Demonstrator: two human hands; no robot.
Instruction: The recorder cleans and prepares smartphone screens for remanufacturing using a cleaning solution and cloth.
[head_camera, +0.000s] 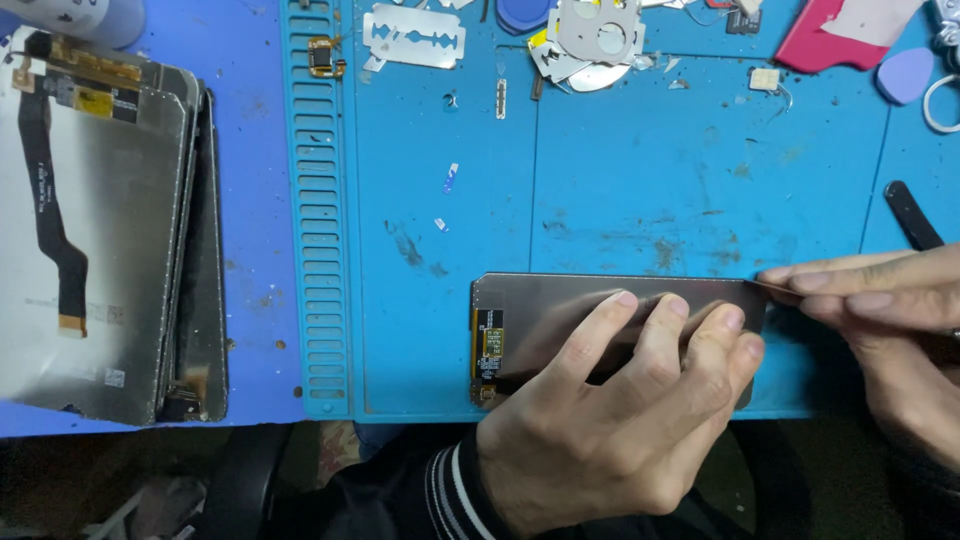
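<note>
Two hands (620, 420), one razor blade (414, 38), one lilac pick (905, 75), three display panels (95, 230)

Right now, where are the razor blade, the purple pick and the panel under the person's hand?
razor blade (414, 39): head view, on its flat middle by the slot.
purple pick (905, 75): head view, centre of its face.
display panel (545, 305): head view, bare grey back, left of the fingers.

A flat phone screen panel (560, 310) lies back-up on the near edge of the blue mat, its long side running left to right. Its back is dull grey-brown and a little shiny. At its left end sits a small black and yellow ribbon connector (489, 345).
</note>
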